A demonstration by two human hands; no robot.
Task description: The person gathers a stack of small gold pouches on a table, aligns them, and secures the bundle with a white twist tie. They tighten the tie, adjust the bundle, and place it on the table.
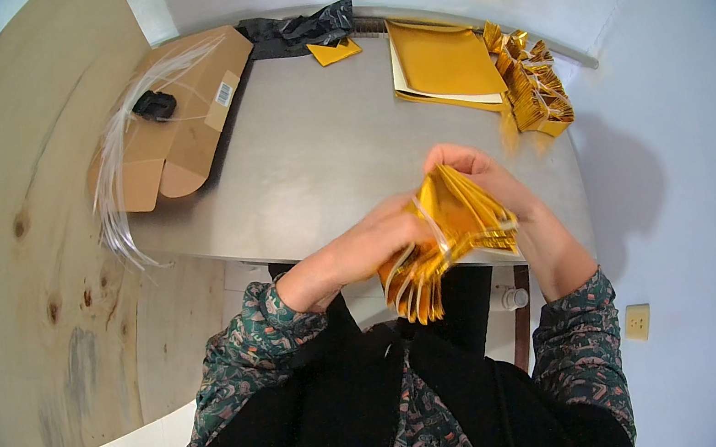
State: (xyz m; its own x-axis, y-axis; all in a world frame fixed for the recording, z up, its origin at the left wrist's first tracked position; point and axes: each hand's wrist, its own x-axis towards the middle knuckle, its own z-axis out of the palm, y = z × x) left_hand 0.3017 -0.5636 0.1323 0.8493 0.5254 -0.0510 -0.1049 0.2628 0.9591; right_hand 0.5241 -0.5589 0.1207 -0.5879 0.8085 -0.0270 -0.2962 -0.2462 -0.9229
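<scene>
Over the table's front edge I hold a bundle of folded gold foil paper (453,209), its pleats fanned out at the bottom and the right side. A pale strip runs across its middle. My left hand (383,236) is closed on the bundle's left side, slightly blurred. At its upper right edge, my right hand (482,173) grips the folds, with some fingers hidden behind the paper. Farther back lies a stack of flat gold sheets (450,62), with white paper showing at its edge. Beside that stack sit several tied gold paper bundles (537,90).
A cardboard box (197,109) carries a bunch of clear plastic strands (116,167) and a black object (154,106). Behind the grey table (302,158) lie black plastic (301,28) and a folded gold piece (335,52). A wooden panel (41,271) stands left; a wall bounds the right.
</scene>
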